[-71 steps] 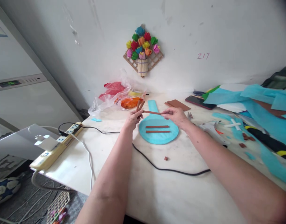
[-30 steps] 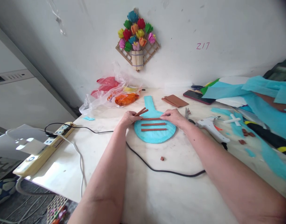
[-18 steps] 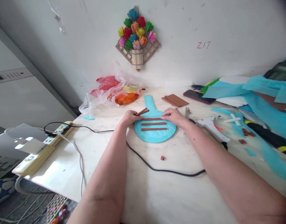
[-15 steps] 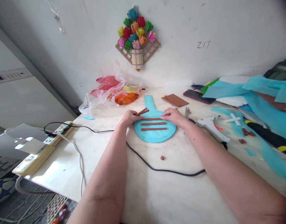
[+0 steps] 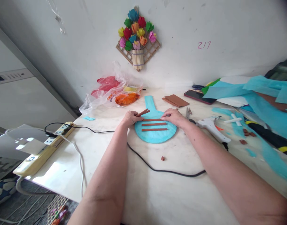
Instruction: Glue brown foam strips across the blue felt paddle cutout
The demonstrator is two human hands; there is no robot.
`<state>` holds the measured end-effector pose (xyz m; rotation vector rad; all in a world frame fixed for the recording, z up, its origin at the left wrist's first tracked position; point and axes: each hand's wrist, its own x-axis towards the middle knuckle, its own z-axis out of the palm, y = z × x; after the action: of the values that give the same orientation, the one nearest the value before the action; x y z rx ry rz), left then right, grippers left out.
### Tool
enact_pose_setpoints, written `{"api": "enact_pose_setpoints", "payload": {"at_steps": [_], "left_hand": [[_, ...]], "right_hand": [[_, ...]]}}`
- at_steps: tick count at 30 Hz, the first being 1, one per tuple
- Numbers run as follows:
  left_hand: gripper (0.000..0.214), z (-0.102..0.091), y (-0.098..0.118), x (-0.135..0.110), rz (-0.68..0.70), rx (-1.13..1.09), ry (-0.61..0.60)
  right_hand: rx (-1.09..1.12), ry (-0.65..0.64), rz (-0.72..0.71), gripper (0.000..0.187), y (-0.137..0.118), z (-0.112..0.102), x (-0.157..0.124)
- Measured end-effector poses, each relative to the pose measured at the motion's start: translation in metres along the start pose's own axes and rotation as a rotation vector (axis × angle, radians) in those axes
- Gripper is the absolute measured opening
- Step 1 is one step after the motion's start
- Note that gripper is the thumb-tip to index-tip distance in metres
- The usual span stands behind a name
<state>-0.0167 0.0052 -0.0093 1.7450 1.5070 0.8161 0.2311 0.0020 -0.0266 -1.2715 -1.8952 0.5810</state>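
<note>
A light-blue paddle-shaped piece (image 5: pixel 150 137) lies flat on the table with its handle pointing away from me. Three brown strips run across its round part: a far strip (image 5: pixel 153 119), a middle strip (image 5: pixel 154 124) and a near strip (image 5: pixel 154 129). My left hand (image 5: pixel 130 118) is closed on loose brown strips (image 5: pixel 143 112) that stick out past its fingers, and its fingertips rest at the far strip's left end. At the right end of that strip, my right hand (image 5: pixel 173 117) has its thumb and fingers pinched together on it.
Right of my hands lie scissors (image 5: pixel 188 113), a white glue gun (image 5: pixel 213 128) and blue scraps. Folded brown paper (image 5: pixel 175 100) and a phone (image 5: pixel 200 96) are farther back. A black cable (image 5: pixel 166 171) crosses in front; a power strip (image 5: pixel 43 148) sits at the left edge.
</note>
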Motion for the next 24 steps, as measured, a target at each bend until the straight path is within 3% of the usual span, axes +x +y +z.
{"api": "enact_pose_setpoints", "payload": {"at_steps": [24], "left_hand": [[0.033, 0.0009, -0.0027, 0.0023, 0.049, 0.04, 0.02]], "right_hand": [[-0.009, 0.012, -0.075, 0.004, 0.0049, 0.0022, 0.001]]}}
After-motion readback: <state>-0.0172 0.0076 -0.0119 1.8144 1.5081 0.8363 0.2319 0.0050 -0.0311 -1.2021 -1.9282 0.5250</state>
